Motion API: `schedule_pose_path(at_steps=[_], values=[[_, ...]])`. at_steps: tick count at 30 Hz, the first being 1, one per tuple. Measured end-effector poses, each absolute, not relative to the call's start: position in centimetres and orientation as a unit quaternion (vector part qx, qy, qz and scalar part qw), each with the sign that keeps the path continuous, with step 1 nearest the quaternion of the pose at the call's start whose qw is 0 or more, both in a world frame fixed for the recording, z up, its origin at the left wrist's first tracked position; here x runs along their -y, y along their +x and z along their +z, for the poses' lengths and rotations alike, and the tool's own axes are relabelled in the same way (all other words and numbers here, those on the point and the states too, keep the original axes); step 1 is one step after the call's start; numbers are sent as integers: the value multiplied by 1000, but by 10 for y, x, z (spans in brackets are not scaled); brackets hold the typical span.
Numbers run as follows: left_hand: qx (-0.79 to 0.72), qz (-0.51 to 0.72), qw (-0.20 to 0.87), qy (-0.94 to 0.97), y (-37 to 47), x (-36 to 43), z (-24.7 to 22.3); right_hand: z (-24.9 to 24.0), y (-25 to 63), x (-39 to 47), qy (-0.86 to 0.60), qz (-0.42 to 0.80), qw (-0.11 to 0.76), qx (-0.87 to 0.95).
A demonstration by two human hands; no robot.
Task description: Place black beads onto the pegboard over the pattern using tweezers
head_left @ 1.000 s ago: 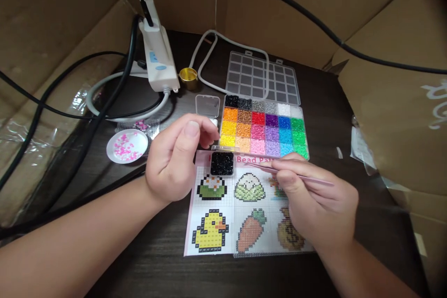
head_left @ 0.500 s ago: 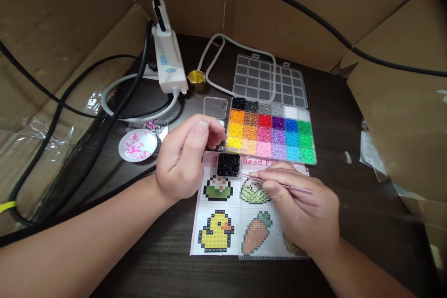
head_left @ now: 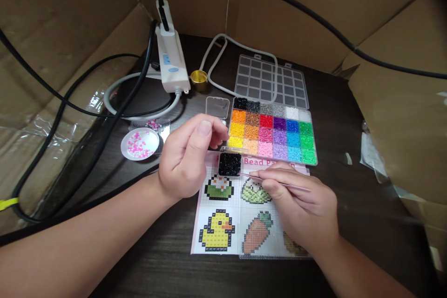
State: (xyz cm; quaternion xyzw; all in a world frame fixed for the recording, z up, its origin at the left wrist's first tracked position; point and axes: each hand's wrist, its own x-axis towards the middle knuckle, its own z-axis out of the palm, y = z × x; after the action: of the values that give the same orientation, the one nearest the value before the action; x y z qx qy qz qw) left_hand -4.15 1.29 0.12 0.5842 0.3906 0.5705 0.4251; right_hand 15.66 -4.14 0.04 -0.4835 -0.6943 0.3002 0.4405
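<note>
My right hand (head_left: pixel 303 205) grips pink metal tweezers (head_left: pixel 291 187). Their tips reach the lower right edge of a small clear box of black beads (head_left: pixel 229 165); whether a bead is between them is too small to tell. To the left of that box, my left hand (head_left: pixel 188 158) is loosely curled, thumb up, with nothing visible in its fingers. Under both lies a bead pattern sheet (head_left: pixel 202 214) with a duck, a carrot and other designs. A clear pegboard (head_left: pixel 275 257) covers its lower right part. Behind, a compartment box of coloured beads (head_left: pixel 272 130) stands with its lid back.
At left, a white dish (head_left: pixel 139 144) of pink and white beads sits on another pegboard (head_left: pixel 164 128). Further back are a small clear lid (head_left: pixel 217 107), a gold cup (head_left: pixel 199 80) and a power strip (head_left: pixel 172 65). Black cables (head_left: pixel 122 111) loop along the left; cardboard walls (head_left: pixel 286 18) surround the table.
The view has shifted slightly, so everything sits a little further right. Both hands keep nearly the same pose, and the tweezer tips stay at the edge of the black bead box.
</note>
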Motion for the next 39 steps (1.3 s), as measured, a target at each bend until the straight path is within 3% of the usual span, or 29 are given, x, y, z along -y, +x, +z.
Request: schedule_pose_path(at_steps=[18,39], values=[[-397,578,420,576,-43,-15,0,6,177,46,-533,265,476,647],[-391,585,416,576,-45,-17,-2,3,186,36,-531,273,439,671]])
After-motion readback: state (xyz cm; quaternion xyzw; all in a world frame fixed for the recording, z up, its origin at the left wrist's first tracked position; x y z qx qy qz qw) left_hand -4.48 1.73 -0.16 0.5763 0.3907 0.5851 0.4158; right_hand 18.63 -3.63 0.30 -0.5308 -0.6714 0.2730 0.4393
